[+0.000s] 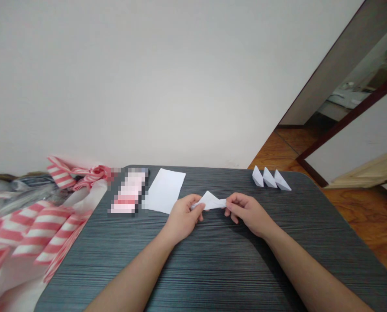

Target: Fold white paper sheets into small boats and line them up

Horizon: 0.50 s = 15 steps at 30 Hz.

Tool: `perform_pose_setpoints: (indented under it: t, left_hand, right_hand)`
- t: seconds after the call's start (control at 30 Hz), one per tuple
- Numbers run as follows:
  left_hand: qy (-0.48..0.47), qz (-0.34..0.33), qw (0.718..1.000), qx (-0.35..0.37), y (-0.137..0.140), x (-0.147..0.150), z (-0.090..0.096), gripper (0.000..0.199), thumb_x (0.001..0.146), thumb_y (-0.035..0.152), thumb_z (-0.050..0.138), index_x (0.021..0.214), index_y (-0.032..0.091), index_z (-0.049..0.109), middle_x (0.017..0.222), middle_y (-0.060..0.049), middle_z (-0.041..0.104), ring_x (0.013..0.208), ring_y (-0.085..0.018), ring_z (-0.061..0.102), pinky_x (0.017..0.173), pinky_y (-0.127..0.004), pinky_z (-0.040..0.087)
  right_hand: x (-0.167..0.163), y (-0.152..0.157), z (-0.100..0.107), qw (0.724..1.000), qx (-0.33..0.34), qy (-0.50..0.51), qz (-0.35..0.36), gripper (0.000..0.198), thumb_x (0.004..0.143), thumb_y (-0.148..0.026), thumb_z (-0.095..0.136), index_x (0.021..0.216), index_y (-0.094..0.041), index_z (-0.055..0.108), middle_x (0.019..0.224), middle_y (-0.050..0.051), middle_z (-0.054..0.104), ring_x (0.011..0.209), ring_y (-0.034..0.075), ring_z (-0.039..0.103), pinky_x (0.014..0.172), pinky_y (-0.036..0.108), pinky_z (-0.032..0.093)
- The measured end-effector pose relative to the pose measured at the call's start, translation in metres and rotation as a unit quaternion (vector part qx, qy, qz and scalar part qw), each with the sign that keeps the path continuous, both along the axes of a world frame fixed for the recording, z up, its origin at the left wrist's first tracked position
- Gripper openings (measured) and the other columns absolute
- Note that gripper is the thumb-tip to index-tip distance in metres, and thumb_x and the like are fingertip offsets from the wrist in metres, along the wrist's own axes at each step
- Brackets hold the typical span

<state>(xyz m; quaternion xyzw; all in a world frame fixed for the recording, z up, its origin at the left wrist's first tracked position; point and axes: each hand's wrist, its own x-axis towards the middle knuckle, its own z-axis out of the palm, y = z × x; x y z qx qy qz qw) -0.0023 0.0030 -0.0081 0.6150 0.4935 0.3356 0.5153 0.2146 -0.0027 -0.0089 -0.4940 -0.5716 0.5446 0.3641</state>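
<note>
Between both hands, above the middle of the dark table, is a folded paper boat (208, 200) in white, its triangular peak pointing up. My left hand (186, 216) pinches its left end between thumb and fingers. At the opposite end, my right hand (243, 210) grips the narrow right tip with thumb and forefinger. Flat white paper sheets (166, 190) lie just beyond my left hand; whether it is one sheet or a stack I cannot tell. Three finished-looking white paper boats (270, 178) stand in a row at the table's far right.
A pixelated phone-like slab (128, 190) rests at the far left of the dark wood-grain table (193, 273). Red-and-white striped cloth (47, 229) is heaped beside the table's left edge. A white wall (167, 86) rises behind; wooden floor (372, 216) shows on the right.
</note>
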Motion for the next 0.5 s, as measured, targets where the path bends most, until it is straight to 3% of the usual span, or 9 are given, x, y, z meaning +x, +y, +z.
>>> perform_pose_setpoints:
  t: [0.27,0.5]
  left_hand:
    - [-0.013,-0.006,1.0,-0.005,-0.0006,0.0003,0.0031,0.024,0.082,0.037,0.049,0.091,0.016,0.059,0.058,0.001,0.058,0.048,-0.01,0.049,0.046,-0.02,0.037]
    - [-0.012,-0.021,1.0,-0.009,-0.0003,-0.0006,0.0007,0.024,0.084,0.037,0.048,0.092,0.017,0.058,0.058,0.002,0.057,0.049,-0.01,0.05,0.047,-0.019,0.037]
  right_hand:
    - [-0.0038,0.0003,-0.0014,0.996,-0.044,0.075,-0.015,0.02,0.077,-0.033,0.062,0.084,-0.017,0.051,0.062,-0.001,0.06,0.044,0.008,0.047,0.043,0.02,0.033]
    - [-0.0034,0.0011,-0.0021,0.997,-0.022,0.067,-0.01,0.015,0.08,-0.028,0.059,0.088,-0.017,0.052,0.062,-0.002,0.059,0.044,0.008,0.046,0.044,0.021,0.033]
